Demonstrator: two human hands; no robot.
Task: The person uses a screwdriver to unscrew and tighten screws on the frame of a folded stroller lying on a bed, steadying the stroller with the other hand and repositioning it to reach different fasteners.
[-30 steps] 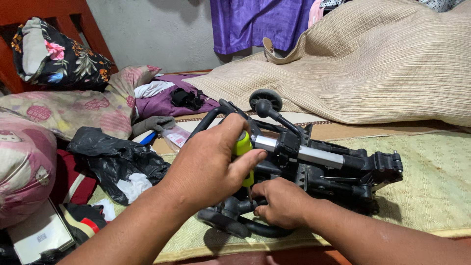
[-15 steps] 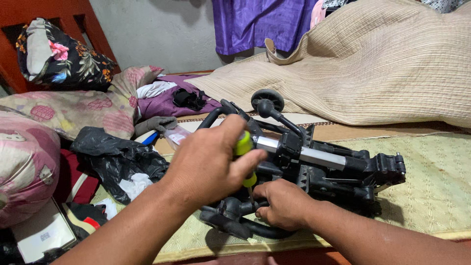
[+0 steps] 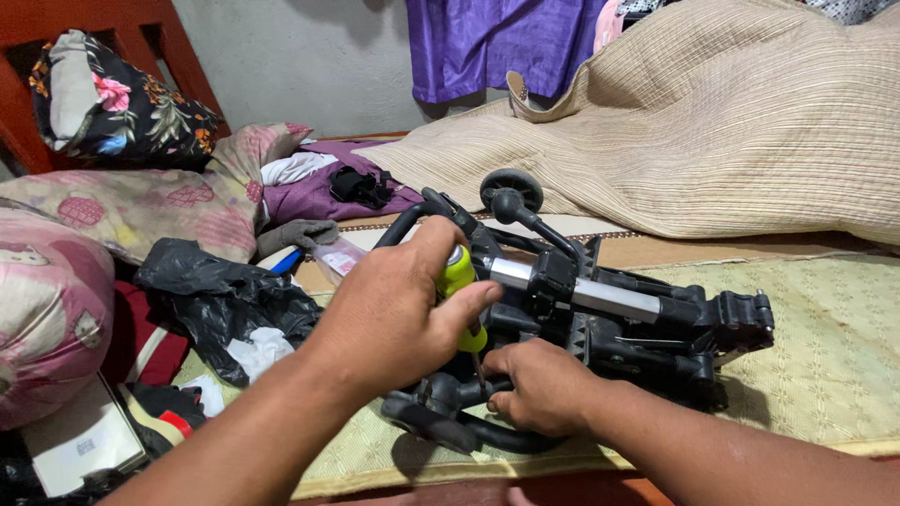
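Change: hardly any since the earlier frames — both hands keep their places on the folded frame, and the view sits a shade differently.
Left hand [image 3: 398, 314]: curled around the yellow-green screwdriver handle [image 3: 457, 279], thumb and fingers wrapped, shaft pointing down.
Right hand [image 3: 539, 389]: closed over a black curved tube [image 3: 497, 436] at the near end of the frame, just beside the screwdriver tip.
Folded stroller frame [image 3: 637, 328]: black plastic with a silver tube [image 3: 600, 297], lying on its side on the woven green mat [image 3: 825, 375]; one small wheel [image 3: 512, 189] sticks up at the far side.
Left of frame: crumpled black plastic bag [image 3: 220, 295], touching the mat's edge.
Behind: beige ribbed blanket [image 3: 712, 131] heaped up — purple cloth [image 3: 497, 42] hanging above it.
Far left: floral cushion [image 3: 112, 108] against a red wooden bedframe [image 3: 84, 28].
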